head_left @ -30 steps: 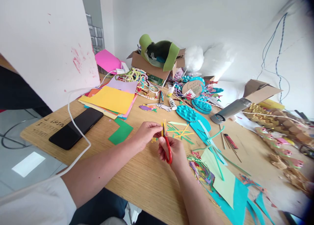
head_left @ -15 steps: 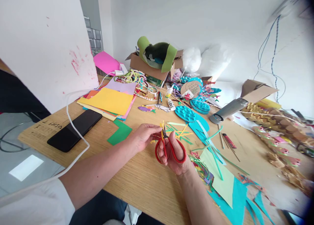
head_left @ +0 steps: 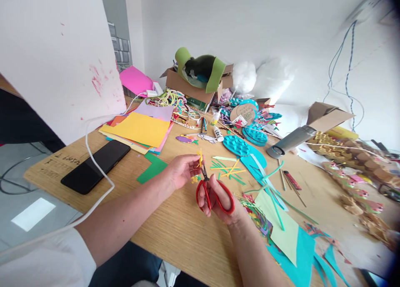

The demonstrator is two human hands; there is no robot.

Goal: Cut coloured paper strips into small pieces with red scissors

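Observation:
Red-handled scissors [head_left: 215, 196] are in my right hand [head_left: 223, 201], with thumb and fingers through the loops and the blades pointing up and away. My left hand [head_left: 183, 170] pinches a small yellow paper piece [head_left: 200, 157] at the fingertips, close to the scissor tips. Whether the blades touch the paper I cannot tell. Tiny yellow paper bits [head_left: 196, 179] lie on the table just under my left fingers. Beyond the scissors, thin green and yellow paper strips [head_left: 229, 168] are scattered. A green paper piece [head_left: 152, 168] lies left of my left hand.
A black phone [head_left: 95, 166] and a white cable [head_left: 108, 180] lie at the left, near a stack of coloured paper [head_left: 140, 128]. Glue bottles [head_left: 218, 133] stand or lie farther back. A metal flask [head_left: 290, 142], blue egg-carton pieces [head_left: 236, 145] and paper scraps [head_left: 281, 224] are on the right.
My left hand has shifted slightly left with the yellow paper, and its fingers have spread a little. The scissors have dropped slightly toward me, their blades nearer together, uncovering the yellow bits.

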